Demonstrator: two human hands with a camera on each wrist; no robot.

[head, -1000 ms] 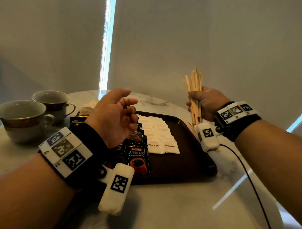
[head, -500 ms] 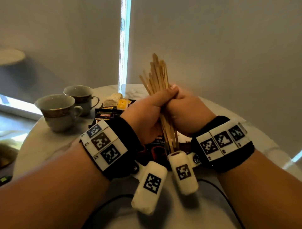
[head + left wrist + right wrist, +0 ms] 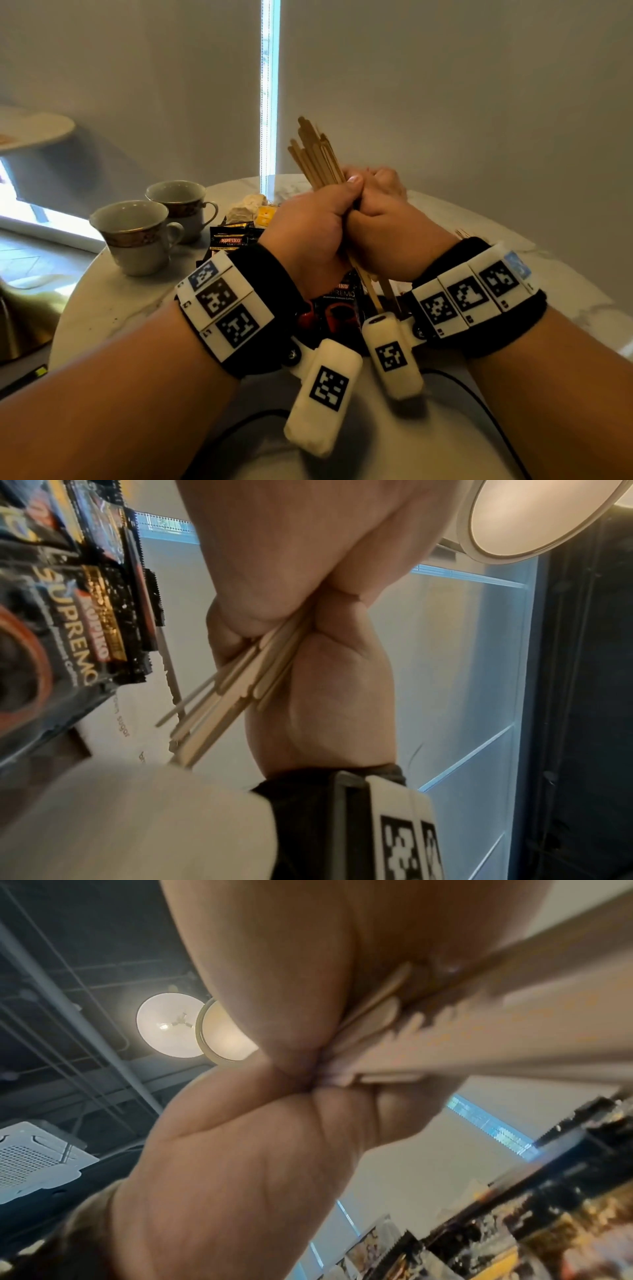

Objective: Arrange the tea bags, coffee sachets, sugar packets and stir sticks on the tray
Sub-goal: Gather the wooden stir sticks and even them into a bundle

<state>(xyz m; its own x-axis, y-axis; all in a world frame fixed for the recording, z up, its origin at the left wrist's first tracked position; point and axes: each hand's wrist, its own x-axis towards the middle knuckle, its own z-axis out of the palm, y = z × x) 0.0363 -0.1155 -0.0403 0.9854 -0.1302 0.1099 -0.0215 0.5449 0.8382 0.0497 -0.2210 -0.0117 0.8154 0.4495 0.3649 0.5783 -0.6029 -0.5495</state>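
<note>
Marble table [image 3: 113, 308]: stir sticks [image 3: 317, 157] in both hands.

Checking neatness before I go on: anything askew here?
The stir sticks, gripped by the left hand and right hand, are uneven; their ends fan out at different heights.

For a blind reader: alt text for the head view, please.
Left hand and right hand together grip an upright bundle of thin wooden stir sticks above black coffee sachets; two white gold-banded teacups stand left.
</note>
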